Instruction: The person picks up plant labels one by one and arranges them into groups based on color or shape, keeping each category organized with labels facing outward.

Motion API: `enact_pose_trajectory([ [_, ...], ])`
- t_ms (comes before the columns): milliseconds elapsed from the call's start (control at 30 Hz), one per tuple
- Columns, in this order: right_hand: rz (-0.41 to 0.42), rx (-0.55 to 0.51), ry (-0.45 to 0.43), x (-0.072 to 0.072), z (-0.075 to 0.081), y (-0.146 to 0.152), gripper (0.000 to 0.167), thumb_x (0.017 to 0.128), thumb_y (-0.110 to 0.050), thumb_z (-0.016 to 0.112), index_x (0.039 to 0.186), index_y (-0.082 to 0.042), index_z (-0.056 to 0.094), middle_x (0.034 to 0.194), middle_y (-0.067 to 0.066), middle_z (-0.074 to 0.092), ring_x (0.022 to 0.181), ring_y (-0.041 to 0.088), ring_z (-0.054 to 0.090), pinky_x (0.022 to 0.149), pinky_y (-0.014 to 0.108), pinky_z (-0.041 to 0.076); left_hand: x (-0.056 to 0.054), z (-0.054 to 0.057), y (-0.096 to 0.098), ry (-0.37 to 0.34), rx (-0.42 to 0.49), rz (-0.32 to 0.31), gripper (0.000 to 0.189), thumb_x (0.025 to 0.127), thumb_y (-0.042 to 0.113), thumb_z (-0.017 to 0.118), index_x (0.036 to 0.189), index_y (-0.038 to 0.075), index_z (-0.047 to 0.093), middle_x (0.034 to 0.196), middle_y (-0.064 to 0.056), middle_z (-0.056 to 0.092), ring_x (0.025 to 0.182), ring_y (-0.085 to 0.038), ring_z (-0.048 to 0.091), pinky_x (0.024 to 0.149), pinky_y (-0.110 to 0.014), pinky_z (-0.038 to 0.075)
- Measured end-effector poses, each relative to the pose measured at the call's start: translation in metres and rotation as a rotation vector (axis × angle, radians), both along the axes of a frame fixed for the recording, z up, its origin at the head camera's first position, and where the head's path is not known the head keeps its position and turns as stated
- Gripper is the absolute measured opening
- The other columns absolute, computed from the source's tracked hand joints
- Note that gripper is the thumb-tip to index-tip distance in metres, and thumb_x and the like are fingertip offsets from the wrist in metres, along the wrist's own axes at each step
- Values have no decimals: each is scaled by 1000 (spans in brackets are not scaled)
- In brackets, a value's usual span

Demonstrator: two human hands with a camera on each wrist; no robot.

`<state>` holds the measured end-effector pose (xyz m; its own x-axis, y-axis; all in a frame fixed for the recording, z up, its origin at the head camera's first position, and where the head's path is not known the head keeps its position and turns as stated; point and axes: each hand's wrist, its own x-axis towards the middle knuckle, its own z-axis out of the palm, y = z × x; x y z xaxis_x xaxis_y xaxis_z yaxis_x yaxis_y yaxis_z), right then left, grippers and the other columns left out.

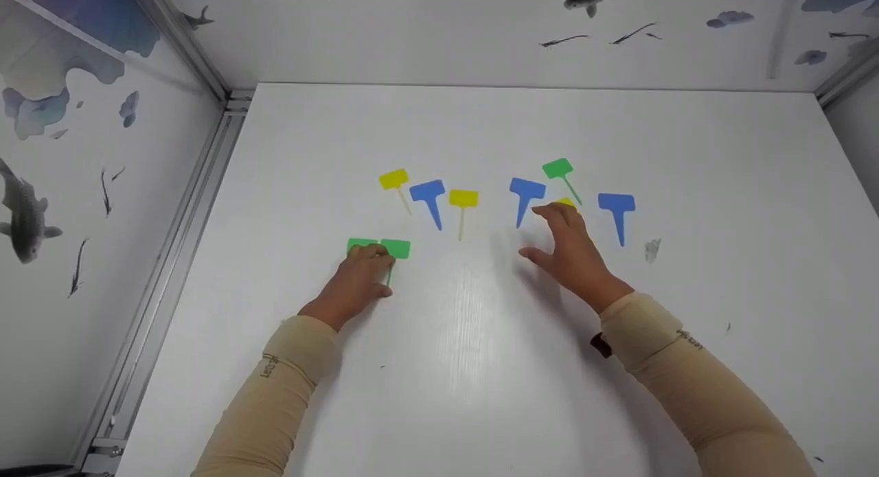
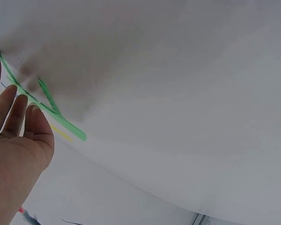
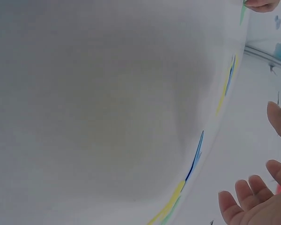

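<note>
- Head: left hand [image 1: 354,281] at two flat green T-shaped tags [image 1: 396,249] on white desk [image 1: 446,394]; right-side tag's long axis runs near-far, stem nearward.
- Left wrist: grasp cannot be told.
- Right wrist: right hand [image 3: 264,206] released, fingers apart.

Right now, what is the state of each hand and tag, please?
Two near green tags: partly hidden.
Far green tag: lying uncovered.
Three blue tags: lying uncovered.
Two left yellow tags: lying uncovered.
Right yellow tag: mostly hidden.
Left hand: over near green tags, grip unclear.
Right hand: fingers and thumb apart, holding nothing.
</note>
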<state>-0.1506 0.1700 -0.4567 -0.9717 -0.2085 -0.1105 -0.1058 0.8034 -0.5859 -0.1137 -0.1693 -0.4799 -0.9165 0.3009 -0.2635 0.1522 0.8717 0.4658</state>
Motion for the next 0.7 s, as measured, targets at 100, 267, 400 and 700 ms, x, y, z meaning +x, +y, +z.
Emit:
enact_pose_trajectory([
  [100, -3, -8, -6, -5, -2, 5, 69, 87, -26, 73, 144, -13, 36, 151, 16, 25, 140, 33, 26, 110, 49, 32, -1, 0, -1, 9, -11, -6, 55, 83, 15, 75, 133, 2, 56, 140, -14, 47, 131, -32, 36, 109, -41, 35],
  [267, 0, -25, -12, -15, -3, 14, 68, 88, -24, 72, 144, -11, 37, 150, 18, 27, 139, 35, 27, 110, 49, 32, 0, 0, -2, 24, -12, -18, 56, 84, 17, 74, 133, 1, 55, 140, -14, 48, 131, -33, 36, 109, -41, 35],
  [400, 0, -30, -40, -22, -4, 21, 66, 89, -25, 70, 144, -11, 37, 150, 16, 29, 138, 34, 30, 111, 49, 31, 2, 0, -4, 25, 2, -25, 57, 85, 18, 73, 134, 0, 53, 142, -14, 46, 132, -34, 34, 109, -42, 35],
  [700, -30, -59, -130, -37, -5, 41, 64, 91, -25, 68, 145, -12, 36, 146, 14, 35, 129, 32, 39, 110, 50, 32, 3, 1, -2, 25, 7, -11, 56, 85, 17, 73, 135, 1, 53, 142, -13, 47, 132, -33, 35, 109, -41, 34],
])
